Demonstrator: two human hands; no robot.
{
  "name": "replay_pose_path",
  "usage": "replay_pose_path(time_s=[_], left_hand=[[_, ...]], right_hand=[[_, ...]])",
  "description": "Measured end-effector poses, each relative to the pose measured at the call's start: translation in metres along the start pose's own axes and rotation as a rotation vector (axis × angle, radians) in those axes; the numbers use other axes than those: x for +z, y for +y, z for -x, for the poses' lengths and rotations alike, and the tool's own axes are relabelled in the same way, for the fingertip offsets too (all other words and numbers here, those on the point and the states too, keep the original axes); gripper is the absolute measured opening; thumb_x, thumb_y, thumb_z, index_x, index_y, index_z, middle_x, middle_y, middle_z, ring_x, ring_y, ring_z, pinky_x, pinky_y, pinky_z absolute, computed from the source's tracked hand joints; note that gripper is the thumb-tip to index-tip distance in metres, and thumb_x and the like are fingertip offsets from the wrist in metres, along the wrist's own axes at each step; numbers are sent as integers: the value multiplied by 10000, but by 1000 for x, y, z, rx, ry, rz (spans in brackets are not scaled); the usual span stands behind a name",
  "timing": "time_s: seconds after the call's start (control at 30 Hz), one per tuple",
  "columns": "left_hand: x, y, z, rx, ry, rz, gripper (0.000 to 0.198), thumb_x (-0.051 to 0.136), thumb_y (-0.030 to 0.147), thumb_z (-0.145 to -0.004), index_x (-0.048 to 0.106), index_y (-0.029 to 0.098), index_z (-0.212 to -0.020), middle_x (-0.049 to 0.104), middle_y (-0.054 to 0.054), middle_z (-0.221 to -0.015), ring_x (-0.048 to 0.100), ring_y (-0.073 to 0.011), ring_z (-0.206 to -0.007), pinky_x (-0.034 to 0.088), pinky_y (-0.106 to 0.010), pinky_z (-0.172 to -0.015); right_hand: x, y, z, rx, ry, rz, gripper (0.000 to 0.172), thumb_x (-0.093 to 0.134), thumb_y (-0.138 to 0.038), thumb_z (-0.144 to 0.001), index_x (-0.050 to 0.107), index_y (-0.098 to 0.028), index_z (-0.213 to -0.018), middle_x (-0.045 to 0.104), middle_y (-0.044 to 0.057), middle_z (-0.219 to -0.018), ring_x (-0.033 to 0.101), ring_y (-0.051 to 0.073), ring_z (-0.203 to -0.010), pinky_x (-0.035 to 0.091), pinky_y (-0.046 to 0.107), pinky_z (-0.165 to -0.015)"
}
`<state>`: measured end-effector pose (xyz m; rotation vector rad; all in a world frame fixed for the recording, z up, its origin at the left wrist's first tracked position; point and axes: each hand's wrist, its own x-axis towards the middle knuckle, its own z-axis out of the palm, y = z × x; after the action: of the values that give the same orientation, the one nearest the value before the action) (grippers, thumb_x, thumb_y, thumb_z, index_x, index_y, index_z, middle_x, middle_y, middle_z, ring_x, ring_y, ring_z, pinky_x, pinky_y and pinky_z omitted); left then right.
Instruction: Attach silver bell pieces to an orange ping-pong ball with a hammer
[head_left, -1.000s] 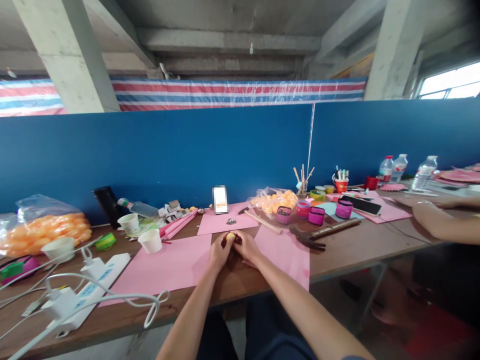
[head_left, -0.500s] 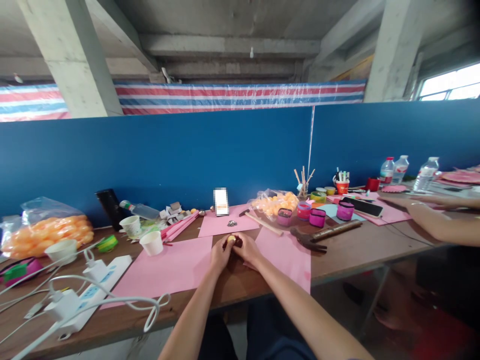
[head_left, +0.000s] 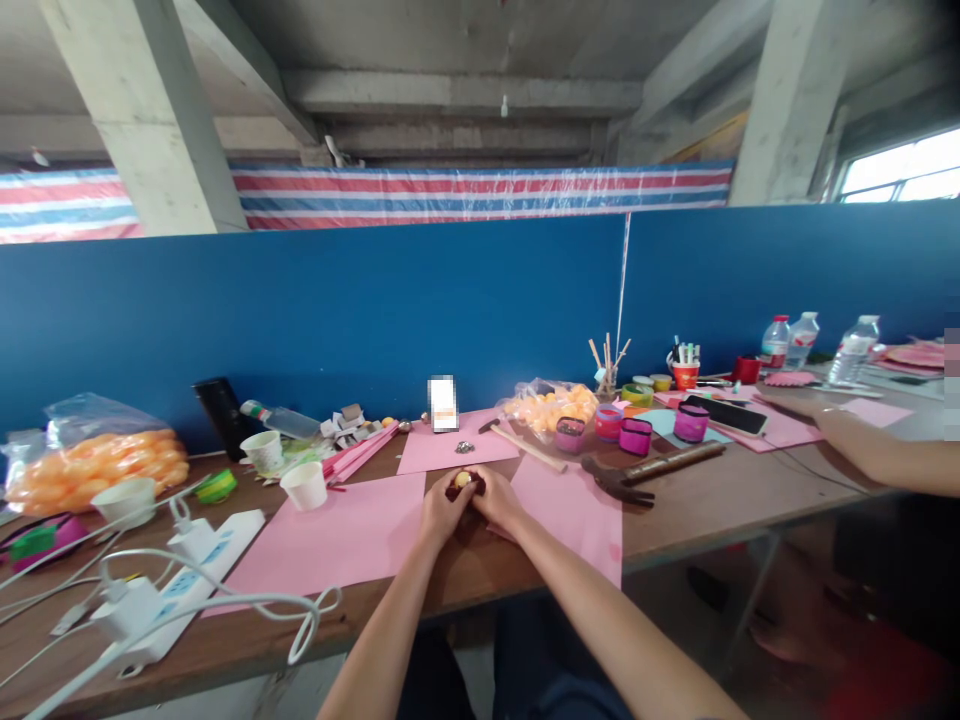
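At the middle of the table's near side, my left hand point(head_left: 439, 510) and my right hand point(head_left: 498, 502) meet around a small dark red piece point(head_left: 454, 491). A round pale yellow bit point(head_left: 463, 479) shows in its middle; what the piece is exactly I cannot make out. Fingers of both hands are closed on its edges, the left thumb from one side and the right thumb from the other. Just beyond them a small heap of shiny metal bits point(head_left: 465, 447) lies on pink paper point(head_left: 420, 458). Behind that stands a lit phone point(head_left: 443, 408), its screen partly blurred.
On the right lie a claw hammer point(head_left: 652, 470), a wooden-handled tool point(head_left: 532, 448) and several purple bands point(head_left: 635, 436). Bags of orange balls point(head_left: 112, 460) and a white power strip point(head_left: 187, 590) with cables are at left, near paper cups point(head_left: 304, 486). A co-worker's arm point(head_left: 870, 450) reaches in at right.
My fingers have shifted slightly on the dark red piece, and more of it shows around the yellow bit. At the right, one of the co-worker's arms has moved out of sight.
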<state>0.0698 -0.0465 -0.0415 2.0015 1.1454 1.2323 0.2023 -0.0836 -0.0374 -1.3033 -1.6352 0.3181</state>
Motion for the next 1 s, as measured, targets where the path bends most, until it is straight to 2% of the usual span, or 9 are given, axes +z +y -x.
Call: replay_pose_path(time_s=[0.37,0.73,1.0], left_hand=[[3,-5,-1,-11,31,37,427,585,371,-689,573,146,-1052,609,-109,-989,604,-192,-812,501,-325,-729],[0,-1,-2,19,22,9,353,448,392,-790,591,182,-1035,648,-85,-987,592,-222,-907,455,-375,-817],[0,-2,-2,4,27,-5,343,414,352,-808,577,184,-1058,641,-83,-1034,577,-235,-967,430,-393,-857]], right_hand=[[-2,-3,1,14,-28,-26,407,550,-179,-670,543,-259,-1069,646,12,-959,610,184,-845,473,285,-742],[-1,-3,-1,6,-13,-51,349,565,-204,-698,550,-242,-1044,643,18,-953,610,172,-817,477,287,-732],[2,1,-1,23,-5,-37,358,589,-218,-689,552,-240,-1045,641,21,-943,609,175,-800,479,299,-724]])
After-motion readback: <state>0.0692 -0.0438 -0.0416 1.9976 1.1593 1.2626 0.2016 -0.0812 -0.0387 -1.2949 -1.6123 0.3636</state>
